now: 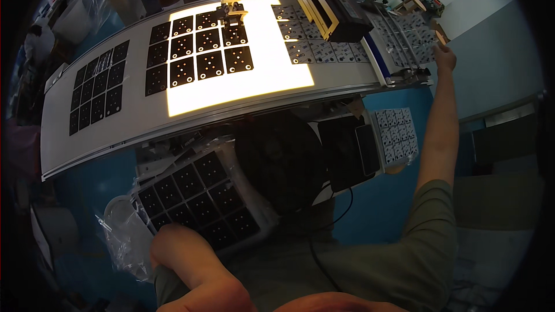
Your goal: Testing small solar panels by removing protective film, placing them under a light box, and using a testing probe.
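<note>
My right arm stretches far out to the right end of the machine table. There my right hand (444,59) is closed at the edge of a pale sheet printed with small blue-grey patterned squares (411,30). My left hand (167,244) is bent at the near left edge of a stack of black sheets (202,202), marked off in squares with small white dots. Its fingers are hidden from view, so what they do cannot be told. Clear plastic wrap (124,242) hangs around that stack.
A long white table (144,104) carries black dotted sheets (98,86), some under a bright lit area (277,81). Above it are a small machine head (232,14) and a dark beam (329,6). A stack of patterned cards (396,134) sits beside a dark flat device (366,150).
</note>
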A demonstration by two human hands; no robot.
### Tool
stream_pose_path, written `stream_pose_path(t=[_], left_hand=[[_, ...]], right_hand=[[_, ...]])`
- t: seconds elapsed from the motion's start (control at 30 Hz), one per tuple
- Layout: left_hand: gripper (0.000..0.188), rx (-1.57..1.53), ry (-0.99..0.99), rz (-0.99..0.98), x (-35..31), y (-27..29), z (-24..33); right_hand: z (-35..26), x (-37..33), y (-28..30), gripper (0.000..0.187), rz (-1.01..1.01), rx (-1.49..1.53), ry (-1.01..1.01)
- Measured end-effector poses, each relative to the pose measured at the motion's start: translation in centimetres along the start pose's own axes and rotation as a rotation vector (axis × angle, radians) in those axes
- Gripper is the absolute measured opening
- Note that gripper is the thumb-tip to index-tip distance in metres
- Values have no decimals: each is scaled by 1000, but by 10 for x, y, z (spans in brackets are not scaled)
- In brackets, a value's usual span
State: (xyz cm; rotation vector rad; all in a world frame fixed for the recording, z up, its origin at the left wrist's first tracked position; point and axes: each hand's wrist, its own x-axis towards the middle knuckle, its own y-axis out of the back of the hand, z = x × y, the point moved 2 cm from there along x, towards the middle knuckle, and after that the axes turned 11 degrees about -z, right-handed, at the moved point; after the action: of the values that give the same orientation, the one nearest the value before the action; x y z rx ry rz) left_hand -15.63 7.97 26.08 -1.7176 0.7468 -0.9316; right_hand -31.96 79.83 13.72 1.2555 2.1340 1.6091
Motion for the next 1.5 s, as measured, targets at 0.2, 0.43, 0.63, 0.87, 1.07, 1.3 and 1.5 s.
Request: stream_pose_path(t=[0.2,0.43,0.63,0.87,1.07,1.3,1.5], left_hand=[[24,-442,803,-924,50,52,38],[27,-727,856,-1099,47,48,43],[24,-367,966,-1327,29,38,87],[20,-612,405,-2003,-18,48,88],[23,-503,398,-2476,-56,64,87],[31,30,867,-2814,1,155,95],[68,487,1007,-2819,37,190,124]], right_hand=[[13,-18,113,39,370,141,13],[31,-84,187,33,316,-156,134],[84,-147,172,32,11,12,61],[213,-196,91,27,-183,977,-249],[292,-267,-22,17,-280,737,-461],[303,-254,-45,17,-125,696,-484],[311,-254,-47,19,-127,676,-463]])
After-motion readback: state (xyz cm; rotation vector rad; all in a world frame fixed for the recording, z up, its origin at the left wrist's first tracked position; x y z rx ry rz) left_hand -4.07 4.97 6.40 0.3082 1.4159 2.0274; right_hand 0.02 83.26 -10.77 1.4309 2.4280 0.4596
